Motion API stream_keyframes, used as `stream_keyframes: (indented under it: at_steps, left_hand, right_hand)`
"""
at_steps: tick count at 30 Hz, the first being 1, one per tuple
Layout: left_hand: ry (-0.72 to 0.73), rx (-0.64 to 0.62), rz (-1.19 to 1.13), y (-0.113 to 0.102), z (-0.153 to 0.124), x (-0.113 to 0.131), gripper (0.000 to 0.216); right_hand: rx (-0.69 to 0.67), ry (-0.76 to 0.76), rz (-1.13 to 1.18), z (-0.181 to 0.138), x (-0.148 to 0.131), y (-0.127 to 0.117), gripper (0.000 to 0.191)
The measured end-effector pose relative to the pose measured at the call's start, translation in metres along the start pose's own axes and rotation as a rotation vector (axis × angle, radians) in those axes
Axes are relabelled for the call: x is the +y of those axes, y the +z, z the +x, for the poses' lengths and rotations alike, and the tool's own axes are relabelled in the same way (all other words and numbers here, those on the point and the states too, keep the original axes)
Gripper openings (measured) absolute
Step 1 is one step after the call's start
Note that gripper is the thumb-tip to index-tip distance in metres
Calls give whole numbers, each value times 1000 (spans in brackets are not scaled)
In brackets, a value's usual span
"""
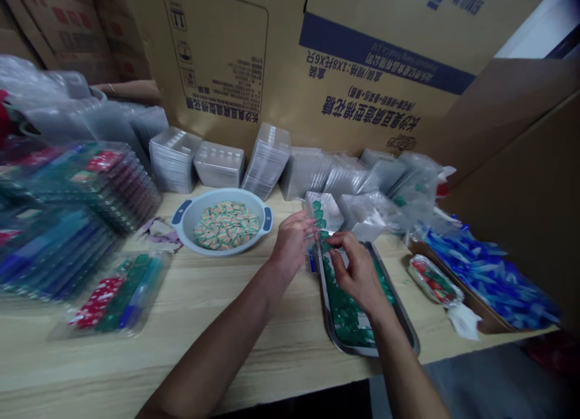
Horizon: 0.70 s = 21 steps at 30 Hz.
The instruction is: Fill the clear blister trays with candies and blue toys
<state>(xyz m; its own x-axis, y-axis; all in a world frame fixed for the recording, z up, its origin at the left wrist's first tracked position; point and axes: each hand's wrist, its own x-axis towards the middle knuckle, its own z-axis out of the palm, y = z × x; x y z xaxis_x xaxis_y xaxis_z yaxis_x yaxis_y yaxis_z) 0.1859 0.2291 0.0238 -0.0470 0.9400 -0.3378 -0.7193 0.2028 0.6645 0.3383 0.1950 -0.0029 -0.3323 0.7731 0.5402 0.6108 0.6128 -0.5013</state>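
My left hand point(291, 243) is closed on a clear plastic tray point(312, 210), held over the far left corner of a metal tray point(333, 339). A row of small green pieces point(318, 214) lies in the clear tray. With thumb and fingers pinched, my right hand point(356, 268) holds a green piece point(324, 236) at the near end of that row. Many more green pieces point(343, 310) fill the metal tray beneath my right hand. What the green pieces are, I cannot tell.
A blue basin point(222, 251) of small wrapped pieces stands left of my hands. Filled clear packs point(122, 183) are piled far left, with one pack point(120, 301) before them. Stacked empty trays point(267, 159) line the cardboard wall. Right: a box of blue pieces point(489, 274) and a foil dish point(435, 280).
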Motion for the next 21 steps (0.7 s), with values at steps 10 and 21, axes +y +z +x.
stream_keyframes:
  at_steps: [10,21]
  left_hand:
    - [-46,3,-40,-3,6,-5,42]
    - [-18,-49,13,-2,1,-2,40]
  right_hand:
    - [161,-27,-106,-19,-7,7,40]
    - [125,-1,-98,-35,-9,3,45]
